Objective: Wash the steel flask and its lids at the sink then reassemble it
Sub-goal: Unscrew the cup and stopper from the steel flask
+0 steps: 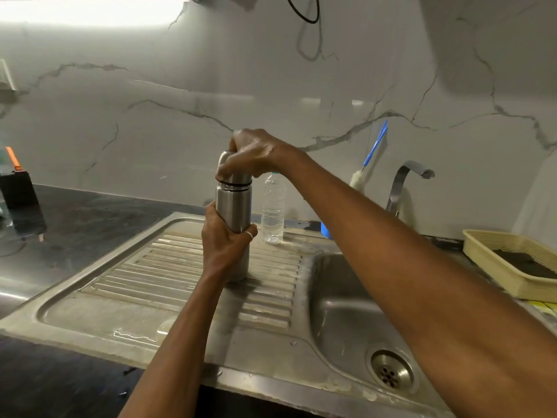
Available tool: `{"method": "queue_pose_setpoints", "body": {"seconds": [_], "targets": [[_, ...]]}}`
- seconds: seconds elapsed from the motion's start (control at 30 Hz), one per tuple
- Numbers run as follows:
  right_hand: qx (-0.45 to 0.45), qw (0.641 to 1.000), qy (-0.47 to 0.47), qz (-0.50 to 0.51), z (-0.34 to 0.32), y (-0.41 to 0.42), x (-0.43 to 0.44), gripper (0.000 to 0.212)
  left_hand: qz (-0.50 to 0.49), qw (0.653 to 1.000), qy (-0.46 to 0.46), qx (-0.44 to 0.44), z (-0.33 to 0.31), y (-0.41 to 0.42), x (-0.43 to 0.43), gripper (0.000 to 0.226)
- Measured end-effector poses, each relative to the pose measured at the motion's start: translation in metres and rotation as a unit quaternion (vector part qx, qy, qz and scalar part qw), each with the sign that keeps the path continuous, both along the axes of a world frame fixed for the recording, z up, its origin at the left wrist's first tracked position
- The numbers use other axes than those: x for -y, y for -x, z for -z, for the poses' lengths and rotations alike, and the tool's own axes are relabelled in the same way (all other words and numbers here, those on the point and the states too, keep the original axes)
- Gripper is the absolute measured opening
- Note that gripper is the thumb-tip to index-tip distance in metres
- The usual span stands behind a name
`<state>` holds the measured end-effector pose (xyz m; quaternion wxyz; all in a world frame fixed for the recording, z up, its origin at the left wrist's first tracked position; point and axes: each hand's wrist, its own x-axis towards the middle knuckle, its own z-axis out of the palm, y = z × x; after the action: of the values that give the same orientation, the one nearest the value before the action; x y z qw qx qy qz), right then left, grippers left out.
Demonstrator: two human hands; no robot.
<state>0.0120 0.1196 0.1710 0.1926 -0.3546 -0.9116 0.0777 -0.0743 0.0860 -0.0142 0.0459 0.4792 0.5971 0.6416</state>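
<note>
I have the tall brushed-steel cylindrical flask [233,206] standing upright on the ribbed steel drainboard [168,267], just left of the steel sink bowl [331,297], its base resting on the ribs. What the coming move turns on is the flask's long axis. It runs vertically, and the rounded steel outer lid [239,178] sits directly above the body on that same line, so any twist has to stay square to it. My right grip [253,155] comes in from over the sink bowl and is clamped down over the top of the lid, fingers curled round its rim and the back of the hand wet. My left grip [224,239] is the nearer one. It wraps the flask's lower half from the side away from the sink bowl, fingers closed round the steel and bracing it against the drainboard. A dark ring shows between lid and body, so I judge the lid is not fully seated and the threads need more turning. The steel looks wet, so a slip is possible. A clear plastic water bottle [272,206] stands upright left of the sink bowl, just beyond the flask and apart from it.
</note>
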Motion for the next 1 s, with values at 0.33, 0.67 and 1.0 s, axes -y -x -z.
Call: {"method": "queue_pose_setpoints", "body": {"seconds": [0.33, 0.67, 1.0], "targets": [[-0.119, 0.980, 0.159, -0.015, 0.010, -0.045, -0.006, 0.041, -0.017, 0.999, 0.001, 0.027, 0.002, 0.013, 0.002, 0.076], [-0.228, 0.937, 0.259, 0.047, 0.134, -0.067, -0.021, 0.057, -0.030, 0.999, 0.007, 0.027, 0.000, 0.011, 0.006, 0.075], [-0.119, 0.966, 0.217, 0.076, 0.187, -0.065, -0.016, 0.080, -0.039, 0.999, 0.005, 0.034, 0.002, 0.016, 0.005, 0.077]]}}
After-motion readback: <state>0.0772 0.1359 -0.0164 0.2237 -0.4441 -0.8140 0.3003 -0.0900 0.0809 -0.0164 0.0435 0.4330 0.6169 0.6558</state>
